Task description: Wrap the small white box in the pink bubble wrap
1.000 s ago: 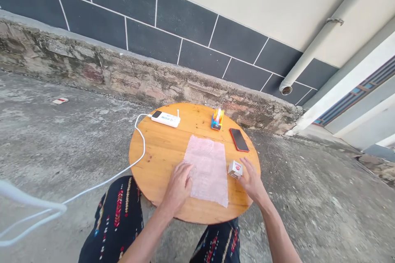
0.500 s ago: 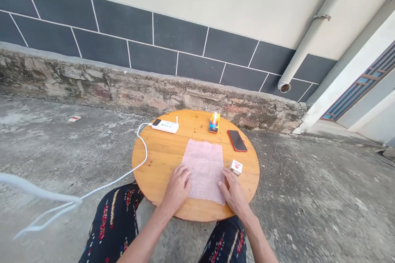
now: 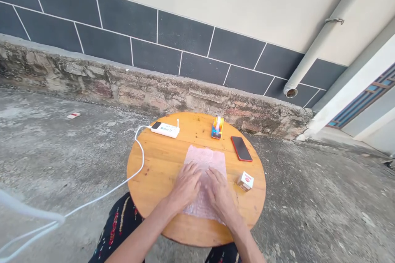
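Observation:
A pink sheet of bubble wrap [image 3: 205,156] lies flat on the round wooden table [image 3: 154,176]. My left hand [image 3: 186,185] rests palm down on its left part, fingers extended. On the right part lies my right hand [image 3: 218,191], also palm down with its fingers stretched out. Neither hand grips anything. A small white box [image 3: 245,181] stands to the right of my right hand. Beyond the wrap are a tape dispenser [image 3: 217,128] and a red-edged phone [image 3: 241,148].
A white power strip [image 3: 165,129] sits at the table's back left, its cable [image 3: 106,194] running off to the lower left. A stone ledge [image 3: 148,94] runs behind the table. A flat packet [image 3: 73,115] lies on the ground.
Both hands have moved inward from the wrap's side edges onto its surface, with fingers now straighter. The view has shifted slightly, and the table appears lower and larger.

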`<action>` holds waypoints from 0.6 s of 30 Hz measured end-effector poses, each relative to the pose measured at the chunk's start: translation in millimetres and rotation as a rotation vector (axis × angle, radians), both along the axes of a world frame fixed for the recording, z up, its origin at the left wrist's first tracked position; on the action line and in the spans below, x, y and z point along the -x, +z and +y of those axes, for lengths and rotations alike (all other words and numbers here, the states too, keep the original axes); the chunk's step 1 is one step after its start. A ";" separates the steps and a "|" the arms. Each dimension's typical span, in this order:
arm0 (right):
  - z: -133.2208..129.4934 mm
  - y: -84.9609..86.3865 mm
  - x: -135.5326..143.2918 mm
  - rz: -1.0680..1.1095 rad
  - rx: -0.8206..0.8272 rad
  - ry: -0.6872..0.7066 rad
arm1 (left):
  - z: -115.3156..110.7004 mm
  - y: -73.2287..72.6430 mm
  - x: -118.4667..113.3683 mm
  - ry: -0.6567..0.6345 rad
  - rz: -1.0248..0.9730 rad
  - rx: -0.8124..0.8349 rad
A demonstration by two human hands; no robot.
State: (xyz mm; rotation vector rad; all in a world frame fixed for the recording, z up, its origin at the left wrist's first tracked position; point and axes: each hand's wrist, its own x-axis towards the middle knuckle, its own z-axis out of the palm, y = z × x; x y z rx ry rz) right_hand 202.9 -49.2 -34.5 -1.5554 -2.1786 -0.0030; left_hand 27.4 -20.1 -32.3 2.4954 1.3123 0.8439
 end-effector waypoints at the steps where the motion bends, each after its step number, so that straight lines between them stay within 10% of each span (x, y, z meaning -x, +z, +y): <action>1: 5.3 -0.4 4.1 -0.024 0.024 0.007 | 5.7 0.6 0.2 -0.018 0.014 0.008; 9: -8.8 -19.9 -40.2 -0.178 0.065 -0.172 | 16.4 -11.0 17.9 -0.054 0.043 0.066; 18: -15.1 -4.1 -22.2 -0.222 0.116 -0.119 | 15.1 -11.2 16.3 -0.042 0.055 0.083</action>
